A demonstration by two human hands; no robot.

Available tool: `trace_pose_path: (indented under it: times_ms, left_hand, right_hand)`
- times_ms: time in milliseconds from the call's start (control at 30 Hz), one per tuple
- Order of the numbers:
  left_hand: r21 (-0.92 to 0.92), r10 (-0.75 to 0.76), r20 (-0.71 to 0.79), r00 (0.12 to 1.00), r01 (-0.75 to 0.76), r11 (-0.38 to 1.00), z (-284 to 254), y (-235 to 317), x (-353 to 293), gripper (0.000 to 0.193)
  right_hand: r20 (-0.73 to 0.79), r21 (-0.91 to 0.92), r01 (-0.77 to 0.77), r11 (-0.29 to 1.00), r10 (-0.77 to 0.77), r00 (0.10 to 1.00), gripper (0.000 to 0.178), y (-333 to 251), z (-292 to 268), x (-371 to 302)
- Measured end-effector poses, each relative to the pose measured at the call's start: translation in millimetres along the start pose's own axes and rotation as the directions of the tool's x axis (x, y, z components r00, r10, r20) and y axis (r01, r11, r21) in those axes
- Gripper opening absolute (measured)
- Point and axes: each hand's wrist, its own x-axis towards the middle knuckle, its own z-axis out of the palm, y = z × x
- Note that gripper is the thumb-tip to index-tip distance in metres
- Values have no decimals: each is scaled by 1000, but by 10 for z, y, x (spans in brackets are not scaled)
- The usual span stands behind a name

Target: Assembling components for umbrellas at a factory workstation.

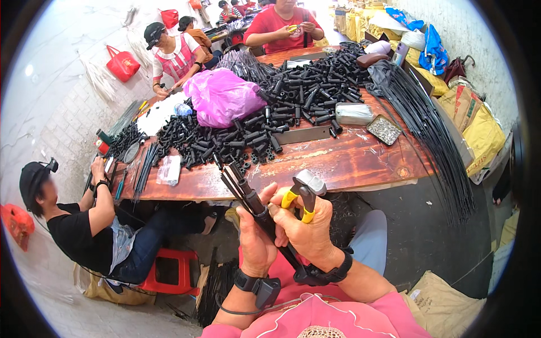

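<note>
Both of my hands are raised over my lap, just off the table's near edge. My left hand [255,248] is closed round a slanting bundle of thin black rods [232,186], with a black tube-like part [259,209] among them. In my right hand [309,234] is a pair of pliers [311,181] with yellow handles and a grey metal head pointing up and away. Thumb and fingers of that hand also meet the black part beside my left hand. Whatever is between those fingertips is hidden.
A wooden table [360,161] bears a big heap of black tubular parts [310,90], a pink plastic bag [222,97], a clear box [354,114] and a small metal tray [384,130]. Long black rods [434,146] overhang its right edge. Co-workers sit around; one at left uses a red stool [172,272].
</note>
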Motion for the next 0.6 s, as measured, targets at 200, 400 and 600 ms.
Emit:
trace_pose_path:
  times_ms: [200,400,600]
  left_hand:
    - [-65,-2,50,999,5,998,-50,-9,2,76]
    - [37,-25,-15,1000,26,999,17,12,-1,82]
    - [34,-81,43,996,80,996,-23,12,-23,93]
  right_hand:
    - [25,49,-11,999,10,1000,19,0,-8,-11]
    - [92,-153,104,983,-91,992,22,94,-100,45]
    - [358,-309,483,820,-370,857,23,-115,-214,218]
